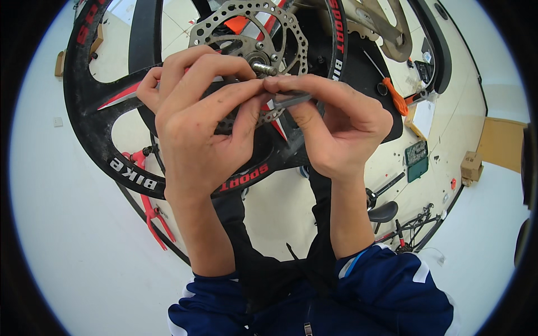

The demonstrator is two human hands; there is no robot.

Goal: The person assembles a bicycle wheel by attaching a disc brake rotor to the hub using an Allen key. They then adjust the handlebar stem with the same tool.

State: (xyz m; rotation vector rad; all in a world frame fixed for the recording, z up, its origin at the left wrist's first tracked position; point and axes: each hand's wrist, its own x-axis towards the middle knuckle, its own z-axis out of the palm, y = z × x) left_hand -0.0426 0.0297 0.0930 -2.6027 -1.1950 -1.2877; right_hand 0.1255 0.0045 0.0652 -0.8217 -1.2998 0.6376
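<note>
Bold block capitals run along the curved rim of the black spoked wheel [92,126], in two colours. On its lower left stretch stands white lettering [133,175]; farther along the bottom, between the forearms, comes red lettering [244,178]. The upper right stretch carries a second red group [338,25], with a second white group [338,70] just below it. At the upper left, a third red group [89,23] runs up toward the picture's top edge. The small cardboard box [472,166] at the far right bears a dark printed mark, too small to read.
</note>
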